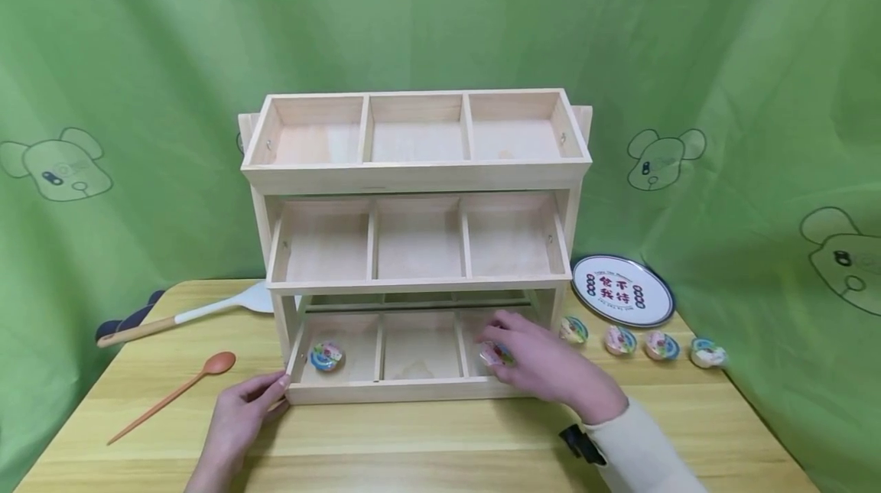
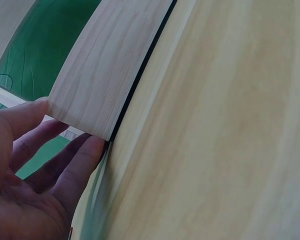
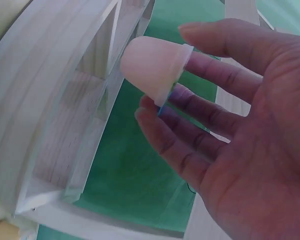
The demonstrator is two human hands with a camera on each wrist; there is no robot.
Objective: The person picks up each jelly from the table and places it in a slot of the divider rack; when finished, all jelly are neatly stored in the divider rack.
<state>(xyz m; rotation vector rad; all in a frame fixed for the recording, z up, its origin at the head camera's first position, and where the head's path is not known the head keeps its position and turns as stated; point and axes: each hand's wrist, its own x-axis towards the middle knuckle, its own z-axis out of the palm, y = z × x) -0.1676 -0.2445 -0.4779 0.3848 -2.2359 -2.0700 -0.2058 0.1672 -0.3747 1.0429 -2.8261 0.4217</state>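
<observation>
My right hand (image 1: 533, 355) reaches over the right compartment of the wooden rack's bottom tray (image 1: 468, 387). Its fingers hold a jelly cup (image 3: 152, 70) by the lid rim, the pale pink base turned down toward the tray. The same cup (image 1: 497, 354) is partly covered by that hand in the head view. My left hand (image 1: 241, 413) grips the tray's front left corner, thumb at the upper edge and fingertips at the lower edge of the end board (image 2: 97, 75). Another jelly cup (image 1: 326, 356) sits in the bottom tray's left compartment.
Several jelly cups (image 1: 661, 345) stand in a row right of the rack, before a white plate with a blue rim (image 1: 622, 311). Left of it lie a spatula (image 1: 206, 310) and an orange spoon (image 1: 179, 392). Two upper trays (image 1: 420, 284) overhang the bottom one.
</observation>
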